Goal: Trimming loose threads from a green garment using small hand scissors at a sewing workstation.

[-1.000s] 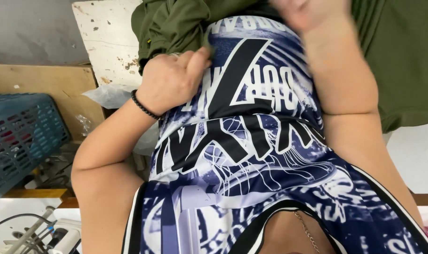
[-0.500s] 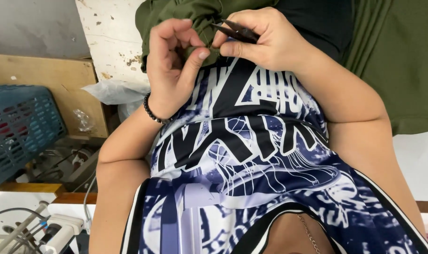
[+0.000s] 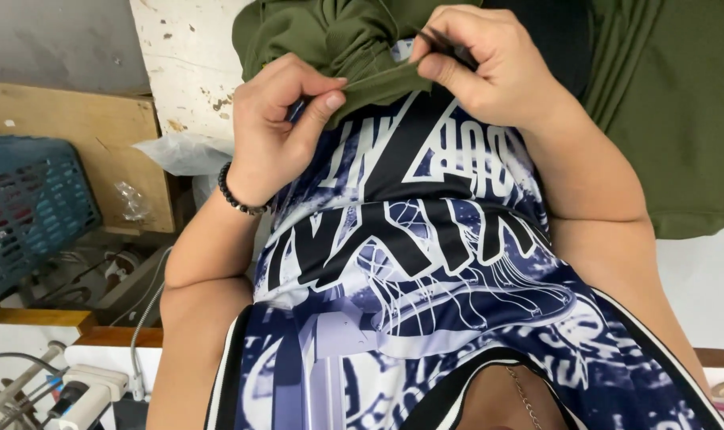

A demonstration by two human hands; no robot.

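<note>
Left hand point(image 3: 286, 127) has now pinched the green cloth point(image 3: 354, 48).

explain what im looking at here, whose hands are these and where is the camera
There is no machine: the camera sits on a person's head and looks down their own chest, so the patterned blue and white jersey fills the middle. Both hands are theirs. The left hand, with a dark bead bracelet, pinches an edge of olive green cloth. The right hand pinches the same edge and has a grip on a small dark tool, too hidden to name. To the left stands a blue plastic basket.
</note>
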